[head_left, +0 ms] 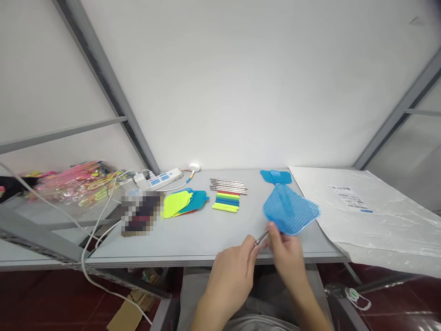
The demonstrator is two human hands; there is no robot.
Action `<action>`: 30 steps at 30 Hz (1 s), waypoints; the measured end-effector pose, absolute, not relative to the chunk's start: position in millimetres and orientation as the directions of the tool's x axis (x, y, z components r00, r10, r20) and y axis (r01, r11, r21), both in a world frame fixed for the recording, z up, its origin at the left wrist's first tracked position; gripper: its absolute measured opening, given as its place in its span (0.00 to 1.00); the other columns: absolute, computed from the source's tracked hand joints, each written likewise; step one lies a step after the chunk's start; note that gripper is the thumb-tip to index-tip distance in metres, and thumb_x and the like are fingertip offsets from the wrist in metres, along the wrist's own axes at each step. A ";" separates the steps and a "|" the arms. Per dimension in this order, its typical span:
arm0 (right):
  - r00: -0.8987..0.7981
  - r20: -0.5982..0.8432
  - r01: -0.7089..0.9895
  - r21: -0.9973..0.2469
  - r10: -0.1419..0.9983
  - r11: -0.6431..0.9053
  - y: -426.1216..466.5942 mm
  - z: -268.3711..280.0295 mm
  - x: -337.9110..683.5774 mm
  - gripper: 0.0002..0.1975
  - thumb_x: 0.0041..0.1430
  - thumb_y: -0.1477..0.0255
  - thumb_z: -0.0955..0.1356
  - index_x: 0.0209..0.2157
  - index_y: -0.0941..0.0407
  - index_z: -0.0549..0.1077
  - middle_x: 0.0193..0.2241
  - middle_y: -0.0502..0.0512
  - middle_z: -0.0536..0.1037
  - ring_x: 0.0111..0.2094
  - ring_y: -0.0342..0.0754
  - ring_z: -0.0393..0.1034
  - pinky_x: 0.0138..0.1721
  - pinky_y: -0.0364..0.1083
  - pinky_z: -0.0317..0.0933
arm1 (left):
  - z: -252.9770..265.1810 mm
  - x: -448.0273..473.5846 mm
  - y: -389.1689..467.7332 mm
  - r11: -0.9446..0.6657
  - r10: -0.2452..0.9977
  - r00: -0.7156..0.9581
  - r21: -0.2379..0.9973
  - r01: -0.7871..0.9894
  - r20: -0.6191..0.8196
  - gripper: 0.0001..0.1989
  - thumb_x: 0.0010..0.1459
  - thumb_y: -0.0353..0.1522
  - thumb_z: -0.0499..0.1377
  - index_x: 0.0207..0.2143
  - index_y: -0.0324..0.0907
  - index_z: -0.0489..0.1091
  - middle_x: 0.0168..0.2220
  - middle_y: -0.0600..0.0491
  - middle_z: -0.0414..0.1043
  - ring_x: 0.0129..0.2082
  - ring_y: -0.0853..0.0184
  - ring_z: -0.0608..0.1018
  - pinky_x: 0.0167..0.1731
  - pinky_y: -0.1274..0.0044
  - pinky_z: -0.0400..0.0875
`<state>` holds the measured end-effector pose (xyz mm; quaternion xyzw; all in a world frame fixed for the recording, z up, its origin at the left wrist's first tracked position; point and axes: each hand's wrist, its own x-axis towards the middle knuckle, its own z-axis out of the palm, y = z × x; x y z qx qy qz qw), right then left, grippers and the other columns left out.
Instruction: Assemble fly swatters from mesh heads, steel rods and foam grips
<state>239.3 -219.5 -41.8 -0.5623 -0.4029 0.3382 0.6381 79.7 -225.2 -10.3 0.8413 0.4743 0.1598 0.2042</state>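
Note:
Over the table's front edge, my left hand (234, 271) is closed round a thin metal rod (261, 237), most of which the fingers hide. My right hand (286, 250) pinches the neck of a blue mesh fly swatter head (291, 209), which is tilted and slightly blurred. The rod spans the short gap between my hands; whether its tip sits inside the neck is hidden by my right fingers. Behind lies a flat blue piece with pale print (276, 176).
Metal rods (228, 186) lie above coloured handle tubes (226, 202) mid-table. Left of them are stacked yellow and blue swatter heads (186, 202), a power strip (166, 178) and cables. White plastic wrapping (372, 216) covers the right end. Bagged pink items (82, 181) lie far left.

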 end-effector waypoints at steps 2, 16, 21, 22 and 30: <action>0.586 0.159 -0.015 -0.978 0.794 0.208 -214.6 -35.6 262.5 0.21 0.56 0.57 0.69 0.18 0.55 0.64 0.14 0.44 0.60 0.18 0.40 0.56 0.23 0.43 0.57 | -14.0 78.5 -227.8 -0.484 0.857 0.510 0.450 0.750 0.072 0.12 0.69 0.36 0.42 0.35 0.48 0.62 0.26 0.57 0.73 0.26 0.64 0.76 0.23 0.77 0.51; 0.175 0.167 -0.298 -0.930 0.970 0.214 -237.4 -43.5 243.9 0.13 0.63 0.60 0.65 0.31 0.56 0.71 0.19 0.44 0.66 0.17 0.39 0.63 0.24 0.42 0.61 | -12.7 74.0 -224.7 -0.542 0.836 0.530 0.372 0.754 0.144 0.13 0.69 0.38 0.44 0.45 0.51 0.67 0.34 0.55 0.74 0.36 0.64 0.77 0.30 0.77 0.61; 0.089 0.202 -0.222 -0.951 0.975 0.218 -241.3 -39.9 242.4 0.16 0.65 0.60 0.63 0.32 0.57 0.72 0.19 0.46 0.67 0.20 0.40 0.64 0.25 0.42 0.60 | -14.8 80.2 -219.0 -0.563 0.825 0.536 0.354 0.747 0.180 0.15 0.69 0.38 0.43 0.33 0.46 0.65 0.30 0.57 0.70 0.30 0.67 0.73 0.27 0.77 0.56; 0.128 0.203 -0.214 -0.950 0.971 0.226 -240.9 -39.0 245.7 0.16 0.65 0.60 0.63 0.31 0.57 0.72 0.19 0.46 0.66 0.20 0.40 0.64 0.25 0.42 0.59 | -16.0 79.1 -215.6 -0.567 0.822 0.541 0.361 0.741 0.179 0.16 0.69 0.39 0.43 0.32 0.46 0.64 0.29 0.57 0.70 0.30 0.68 0.73 0.27 0.77 0.56; 0.515 0.142 -0.373 -0.851 0.845 0.370 -239.9 -13.8 310.0 0.14 0.58 0.60 0.70 0.29 0.57 0.71 0.16 0.41 0.58 0.18 0.37 0.53 0.24 0.40 0.60 | -26.8 15.1 -179.8 -0.564 0.821 0.496 0.270 0.780 0.283 0.14 0.67 0.40 0.48 0.32 0.45 0.68 0.30 0.56 0.72 0.34 0.64 0.72 0.39 0.72 0.54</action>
